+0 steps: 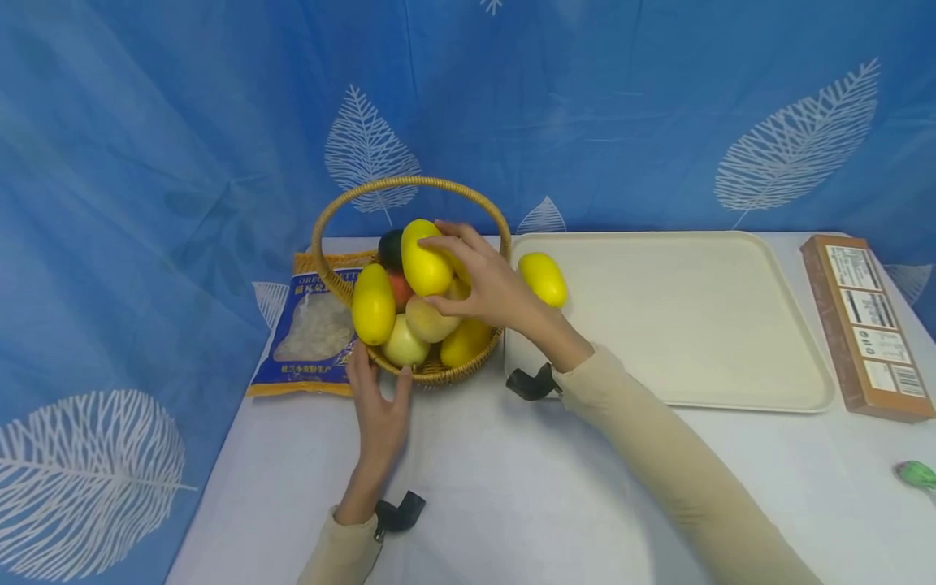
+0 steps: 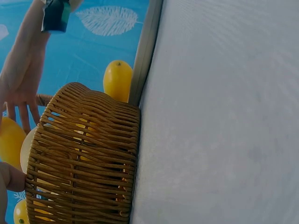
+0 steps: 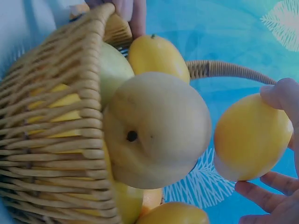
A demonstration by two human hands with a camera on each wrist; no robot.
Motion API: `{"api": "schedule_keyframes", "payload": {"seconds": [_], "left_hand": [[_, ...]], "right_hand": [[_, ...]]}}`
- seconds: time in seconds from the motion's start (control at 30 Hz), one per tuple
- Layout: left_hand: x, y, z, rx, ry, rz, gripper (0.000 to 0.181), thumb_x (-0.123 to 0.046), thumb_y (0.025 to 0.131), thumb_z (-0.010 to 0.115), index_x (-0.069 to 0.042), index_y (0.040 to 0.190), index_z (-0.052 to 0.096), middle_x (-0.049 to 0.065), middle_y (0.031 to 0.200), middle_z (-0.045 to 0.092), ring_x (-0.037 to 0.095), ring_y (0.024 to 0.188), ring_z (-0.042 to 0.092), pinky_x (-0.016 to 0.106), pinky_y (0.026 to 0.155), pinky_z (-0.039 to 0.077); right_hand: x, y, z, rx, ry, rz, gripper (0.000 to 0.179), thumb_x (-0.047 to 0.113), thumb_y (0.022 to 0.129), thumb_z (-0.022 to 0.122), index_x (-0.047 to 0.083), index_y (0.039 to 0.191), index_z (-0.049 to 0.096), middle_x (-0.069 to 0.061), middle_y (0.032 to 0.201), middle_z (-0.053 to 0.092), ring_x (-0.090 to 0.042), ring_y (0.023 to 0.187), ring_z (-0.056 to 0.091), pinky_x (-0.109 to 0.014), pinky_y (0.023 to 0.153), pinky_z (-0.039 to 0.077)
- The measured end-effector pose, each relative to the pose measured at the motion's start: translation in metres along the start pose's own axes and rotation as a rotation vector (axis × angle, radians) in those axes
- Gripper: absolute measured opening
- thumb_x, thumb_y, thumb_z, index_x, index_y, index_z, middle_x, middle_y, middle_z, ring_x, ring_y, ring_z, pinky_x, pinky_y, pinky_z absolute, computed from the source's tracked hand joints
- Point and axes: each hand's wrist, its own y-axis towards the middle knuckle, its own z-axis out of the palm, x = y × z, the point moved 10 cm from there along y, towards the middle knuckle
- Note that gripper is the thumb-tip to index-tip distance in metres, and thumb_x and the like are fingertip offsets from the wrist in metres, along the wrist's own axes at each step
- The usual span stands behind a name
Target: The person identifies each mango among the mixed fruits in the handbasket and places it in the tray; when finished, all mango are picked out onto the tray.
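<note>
A wicker basket [image 1: 446, 375] with a tall handle holds a heap of fruit. My right hand [image 1: 486, 272] pinches a yellow mango [image 3: 252, 137] between thumb and fingers, over the heap. My left hand [image 1: 380, 414] holds the basket's front-left rim, with the thumb [image 2: 13, 177] at the rim in the left wrist view. Beside it, another yellow mango [image 1: 374, 305] leans at the basket's left edge. Also in the heap are a round beige fruit [image 3: 159, 128], a pale green fruit [image 1: 405, 341], a red one [image 1: 400, 291] and a dark green one [image 1: 391, 249].
Right of the basket lies a cream tray [image 1: 680, 325], with a loose yellow mango [image 1: 543, 279] at its left edge. A blue-and-orange pasta bag [image 1: 310, 325] lies left. Far right are a brown box [image 1: 866, 325] and a small green item [image 1: 916, 474]. A blue curtain [image 1: 585, 106] hangs behind.
</note>
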Motion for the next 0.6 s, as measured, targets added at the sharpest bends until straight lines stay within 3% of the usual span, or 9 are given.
{"api": "schedule_keyframes", "payload": {"seconds": [0.27,0.6], "left_hand": [[0.000,-0.001,0.000,-0.011,0.001,0.000,0.072,0.006,0.091,0.059,0.006,0.152,0.021,0.030,0.151,0.023,0.041,0.142,0.025,0.059,0.117,0.025],[-0.001,-0.002,0.000,-0.014,0.003,0.003,0.071,0.006,0.091,0.058,0.008,0.151,0.021,0.030,0.151,0.022,0.042,0.142,0.024,0.060,0.116,0.024]], "right_hand": [[0.008,-0.018,-0.006,-0.054,0.021,-0.059,0.065,0.030,0.080,0.079,0.010,0.136,0.052,-0.016,0.151,0.037,-0.026,0.141,0.036,-0.043,0.109,0.043],[0.019,-0.049,-0.025,-0.139,0.058,-0.074,0.067,0.023,0.077,0.082,0.008,0.135,0.054,-0.014,0.152,0.037,-0.025,0.141,0.037,-0.043,0.109,0.043]]}}
